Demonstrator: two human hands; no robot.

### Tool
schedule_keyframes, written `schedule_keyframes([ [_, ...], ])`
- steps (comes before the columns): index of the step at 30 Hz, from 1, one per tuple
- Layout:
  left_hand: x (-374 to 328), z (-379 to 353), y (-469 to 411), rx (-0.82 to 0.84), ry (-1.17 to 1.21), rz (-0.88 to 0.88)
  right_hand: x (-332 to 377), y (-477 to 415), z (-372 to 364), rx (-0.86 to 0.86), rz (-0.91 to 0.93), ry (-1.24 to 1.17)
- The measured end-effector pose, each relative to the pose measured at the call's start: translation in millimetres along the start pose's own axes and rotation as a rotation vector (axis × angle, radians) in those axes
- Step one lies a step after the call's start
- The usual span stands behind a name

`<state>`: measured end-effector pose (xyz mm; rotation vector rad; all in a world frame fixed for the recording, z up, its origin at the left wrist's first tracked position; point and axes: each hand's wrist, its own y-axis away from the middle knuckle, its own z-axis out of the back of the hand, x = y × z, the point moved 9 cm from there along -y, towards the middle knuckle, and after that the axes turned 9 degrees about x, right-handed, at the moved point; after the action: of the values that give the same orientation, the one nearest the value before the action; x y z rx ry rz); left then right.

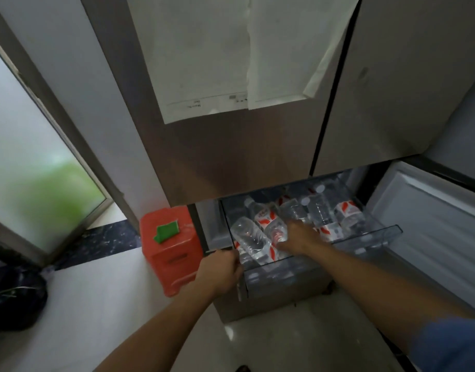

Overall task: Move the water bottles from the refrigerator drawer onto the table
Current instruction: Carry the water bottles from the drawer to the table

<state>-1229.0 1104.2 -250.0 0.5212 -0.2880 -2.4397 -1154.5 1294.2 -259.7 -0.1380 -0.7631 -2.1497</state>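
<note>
Dim and soft with motion blur; daylight glows through the frosted window (29, 167), wide-angle bending at the edges

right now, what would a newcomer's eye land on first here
The open drawer at the foot of the fridge, packed with red-labelled bottles: the left hand grips its front corner, the right hand reaches in among them. Then the red stool left of the fridge.

Both forearms are bare from the frame's lower edge down to the left hand (220, 269) and the right hand (298, 236). The right arm wears a blue sleeve (451, 345), visible at the lower right corner and slightly blurred.
</note>
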Motion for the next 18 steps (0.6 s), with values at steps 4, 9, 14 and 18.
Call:
schedule_keyframes([
  [4,4,-9,-19,0.062,0.025,0.007,-3,-31,-13,0.129,-0.032,-0.049],
  [9,6,0,-37,0.048,-0.007,0.043,-7,-51,-12,0.227,0.032,-0.146],
  [14,2,19,-48,-0.05,0.133,0.164,-34,-59,9,0.36,0.032,-0.41],
  [18,-3,32,-54,-0.122,0.406,0.234,-43,-36,44,0.47,0.164,-0.458],
])
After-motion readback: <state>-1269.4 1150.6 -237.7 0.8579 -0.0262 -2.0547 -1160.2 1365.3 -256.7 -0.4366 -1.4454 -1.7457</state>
